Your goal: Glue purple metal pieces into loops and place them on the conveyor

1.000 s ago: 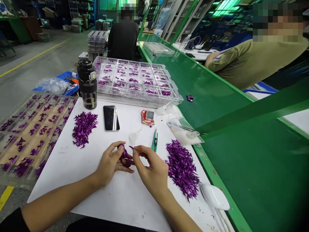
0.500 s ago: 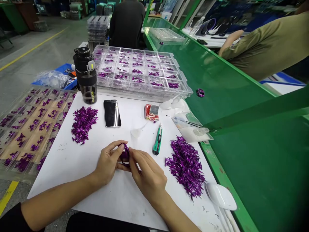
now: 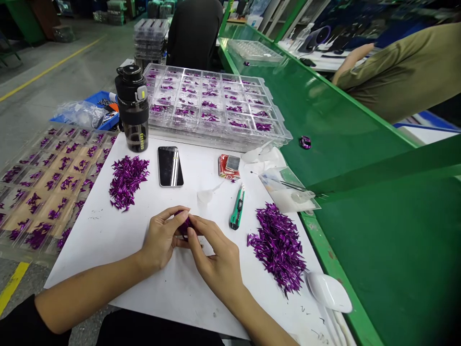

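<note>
Both hands closed on a purple foil bundle (image 3: pixel 185 224).
The left hand (image 3: pixel 161 237) and right hand (image 3: pixel 215 259) curled around it, a green utility knife (image 3: pixel 236 207) just beyond the right.

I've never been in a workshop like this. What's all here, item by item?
loose purple spiky pieces: two piles, purple, on the white board, either side of the hands
compartment tray stack: one, clear, beyond the board, purple pieces inside
tan-backed tray: one, clear and tan, left of the board
water bottle: one, black, on the board's far left
smartphone: one, black, on the board
utility knife: one, green, on the board
packet: one, red, on the board
oval object: one, white, on the board's right edge
bench: one, green, right of the board
co-workers: two, black top and olive top, beyond the bench
purple bundle: one, purple, between the hands
left hand: one, pinching the bundle
right hand: one, pinching the bundle
</note>
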{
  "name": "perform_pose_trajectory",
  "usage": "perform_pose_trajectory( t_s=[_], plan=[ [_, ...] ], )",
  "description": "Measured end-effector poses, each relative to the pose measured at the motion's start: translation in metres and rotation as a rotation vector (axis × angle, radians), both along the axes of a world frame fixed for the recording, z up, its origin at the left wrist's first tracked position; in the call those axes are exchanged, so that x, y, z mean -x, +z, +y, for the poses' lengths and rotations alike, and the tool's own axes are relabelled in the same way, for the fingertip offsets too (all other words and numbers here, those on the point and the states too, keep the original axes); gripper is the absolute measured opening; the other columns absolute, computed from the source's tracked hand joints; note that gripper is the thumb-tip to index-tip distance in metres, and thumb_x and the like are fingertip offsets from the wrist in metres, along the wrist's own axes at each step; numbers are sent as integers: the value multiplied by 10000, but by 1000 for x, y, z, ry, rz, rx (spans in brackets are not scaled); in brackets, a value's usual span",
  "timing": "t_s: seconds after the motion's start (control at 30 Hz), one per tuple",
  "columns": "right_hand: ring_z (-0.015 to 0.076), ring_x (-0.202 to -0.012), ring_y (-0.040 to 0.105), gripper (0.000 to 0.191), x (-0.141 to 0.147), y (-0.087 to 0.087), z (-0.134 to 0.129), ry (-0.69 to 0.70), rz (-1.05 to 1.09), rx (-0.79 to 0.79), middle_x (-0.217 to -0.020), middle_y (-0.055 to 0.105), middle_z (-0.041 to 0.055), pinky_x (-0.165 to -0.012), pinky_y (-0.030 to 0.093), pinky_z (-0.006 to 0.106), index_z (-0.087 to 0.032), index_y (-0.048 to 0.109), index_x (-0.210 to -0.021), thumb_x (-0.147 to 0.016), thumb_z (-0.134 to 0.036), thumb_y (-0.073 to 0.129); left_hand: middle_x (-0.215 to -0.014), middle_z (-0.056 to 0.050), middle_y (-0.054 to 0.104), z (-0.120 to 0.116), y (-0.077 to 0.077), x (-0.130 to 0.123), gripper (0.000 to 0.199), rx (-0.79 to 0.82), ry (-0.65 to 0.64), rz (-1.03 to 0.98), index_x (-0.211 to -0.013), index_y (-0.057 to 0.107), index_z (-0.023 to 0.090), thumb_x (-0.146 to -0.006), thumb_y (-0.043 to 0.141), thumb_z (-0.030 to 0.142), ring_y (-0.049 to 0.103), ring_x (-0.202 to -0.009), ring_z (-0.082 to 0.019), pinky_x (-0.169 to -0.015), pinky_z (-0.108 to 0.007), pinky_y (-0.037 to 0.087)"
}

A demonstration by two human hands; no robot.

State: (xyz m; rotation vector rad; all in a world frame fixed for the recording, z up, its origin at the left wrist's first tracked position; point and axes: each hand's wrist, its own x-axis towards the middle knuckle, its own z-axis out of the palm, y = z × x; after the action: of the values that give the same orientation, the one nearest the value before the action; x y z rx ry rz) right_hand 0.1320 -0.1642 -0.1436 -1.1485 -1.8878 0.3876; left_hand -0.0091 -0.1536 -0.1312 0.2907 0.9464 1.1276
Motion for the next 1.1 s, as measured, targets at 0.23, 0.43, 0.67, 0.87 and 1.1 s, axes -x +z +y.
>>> perform_pose_trajectory(
  t_s=[0.23,0.43,0.67,0.87,1.1],
  plan=[
    [298,-1088,698,336,26,-21,-7,-218,-201,-240,-1159,747,154,-890,653,491,-175,606,-1332,-1003,-218,657,-789,-30,754,-2,1,-5,272,-29,69,-26,-922,805,155,-760,925,338,727,-798,-175,-778,-299,642],
    [278,-927,714,133,43,-24,-14,-405,-121,-22,-1017,751,112,-761,624,436,-207,638,-1097,-1009,-281,572,-823,-60,795,-6,-8,-1,271,-91,23,66,-924,838,155,-769,915,362,747,-845,-203,-846,-310,623],
    [246,-901,744,125,39,-20,-15,-391,-3,20,-1003,776,105,-795,639,401,-210,669,-1037,-986,-267,570,-881,-58,806,-8,-9,3,295,-158,-71,110,-960,842,163,-777,907,384,742,-901,-218,-916,-352,619],
    [276,-1139,755,337,-14,-18,-34,-226,40,160,-1287,758,117,-965,656,440,-211,716,-1265,-970,-371,675,-1285,-104,764,-20,-12,0,453,-392,-345,239,-1359,745,224,-914,768,308,692,-1226,-294,-1115,-453,568],
    [303,-1040,779,433,-69,9,-5,-170,30,463,-1186,792,126,-972,643,506,-217,783,-1150,-936,-580,682,-1152,-70,677,-25,-7,4,488,-488,-315,446,-1329,735,265,-847,807,252,706,-1065,-242,-870,-359,668]
  ],
)
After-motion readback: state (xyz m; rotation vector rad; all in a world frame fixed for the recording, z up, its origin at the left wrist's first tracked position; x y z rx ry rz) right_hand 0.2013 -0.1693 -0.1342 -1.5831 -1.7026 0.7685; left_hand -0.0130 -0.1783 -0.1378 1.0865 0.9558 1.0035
